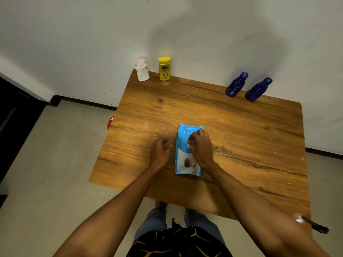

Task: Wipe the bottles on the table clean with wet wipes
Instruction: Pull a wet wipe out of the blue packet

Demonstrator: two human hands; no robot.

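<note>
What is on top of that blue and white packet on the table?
The person's right hand lies on the blue and white plastic packet, fingers pinching its middle; whatever lies beneath them is hidden.

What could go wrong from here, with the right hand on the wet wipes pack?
1. The right hand pinches the wet wipes pack, but the left hand lies beside it, not on it; a pull may lift the whole pack.
2. The white bottle stands at the far left corner of the table; a reach may knock it off.
3. The two dark blue bottles stand close together; taking one may topple the other.
</note>
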